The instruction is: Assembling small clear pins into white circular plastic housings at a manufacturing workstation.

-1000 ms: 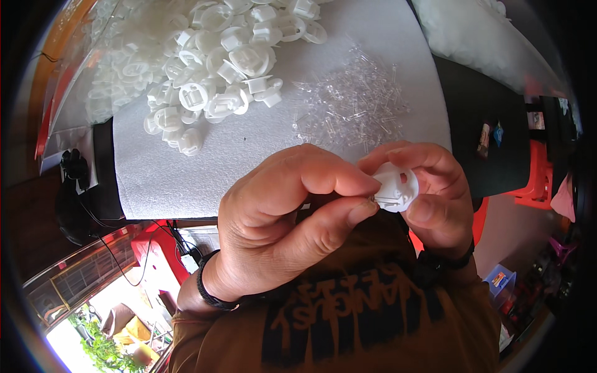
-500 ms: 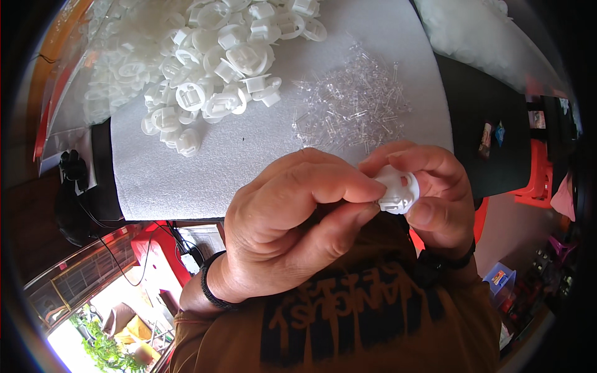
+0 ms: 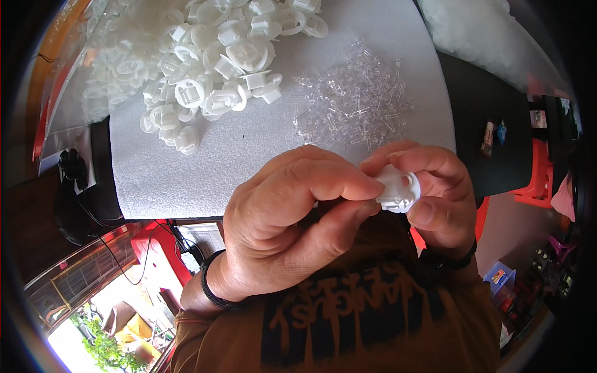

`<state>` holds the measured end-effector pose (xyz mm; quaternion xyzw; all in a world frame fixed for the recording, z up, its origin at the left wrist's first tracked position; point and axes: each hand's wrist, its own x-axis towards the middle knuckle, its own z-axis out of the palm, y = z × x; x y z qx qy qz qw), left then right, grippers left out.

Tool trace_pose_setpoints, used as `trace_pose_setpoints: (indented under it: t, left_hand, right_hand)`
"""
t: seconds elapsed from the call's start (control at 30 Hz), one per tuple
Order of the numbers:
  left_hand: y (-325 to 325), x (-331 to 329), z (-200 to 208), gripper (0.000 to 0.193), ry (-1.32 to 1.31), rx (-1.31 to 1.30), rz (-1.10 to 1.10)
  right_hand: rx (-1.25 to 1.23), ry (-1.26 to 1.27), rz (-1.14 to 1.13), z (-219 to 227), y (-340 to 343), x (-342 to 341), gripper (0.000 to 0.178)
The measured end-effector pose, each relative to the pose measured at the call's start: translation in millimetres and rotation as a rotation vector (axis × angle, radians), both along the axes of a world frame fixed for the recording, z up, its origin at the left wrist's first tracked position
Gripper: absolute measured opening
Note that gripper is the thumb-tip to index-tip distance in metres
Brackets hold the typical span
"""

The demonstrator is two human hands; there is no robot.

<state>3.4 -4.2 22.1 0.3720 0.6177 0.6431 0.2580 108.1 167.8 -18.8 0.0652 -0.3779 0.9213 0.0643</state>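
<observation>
While the right hand (image 3: 444, 196) curls its grip closed about the rim of a white cap (image 3: 401, 190), the left hand (image 3: 292, 214) pinches the cap's nine o'clock side, thumb and forefinger nearly meeting. The cap sits between both hands, at three o'clock in the view. On the counter (image 3: 180, 183), white parts (image 3: 245, 59) pile toward eleven o'clock, clear pins (image 3: 357, 96) toward one.

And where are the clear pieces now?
In the head view, the clear pieces lie above and right of centre on the grey mat, right of the white pile.
</observation>
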Motion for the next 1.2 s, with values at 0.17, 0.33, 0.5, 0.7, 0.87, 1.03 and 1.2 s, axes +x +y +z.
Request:
trace_pose_setpoints:
  t: [0.17, 0.33, 0.5, 0.7, 0.87, 1.03, 1.2]
  left_hand:
    - [0, 0, -2, 0.014, 0.063, 0.022, -0.002]
    - [-1, 2, -1, 0.015, 0.128, 0.003, 0.011]
    - [-1, 2, -1, 0.015, 0.102, -0.026, 0.002]
    - [-2, 3, -1, 0.015, 0.124, -0.043, -0.006]
    - [-4, 2, -3, 0.015, 0.214, -0.012, -0.030]
    - [-3, 5, -4, 0.016, 0.224, -0.022, -0.030]
    - [-5, 5, -6, 0.017, 0.198, -0.073, 0.066]
  right_hand:
    - [0.014, -0.010, 0.008, 3, 2, 0, 0.042]
    - [0.171, 0.019, -0.083, 10, 2, 0, 0.040]
    - [0.543, 0.011, -0.191, 11, 8, 6, 0.042]
    - [0.830, 0.092, -0.223, 17, 16, 6, 0.044]
    - [0.877, 0.107, -0.239, 18, 14, 7, 0.045]
    - [0.914, 0.109, -0.227, 20, 11, 5, 0.044]
    - [0.898, 0.085, -0.242, 20, 9, 6, 0.045]
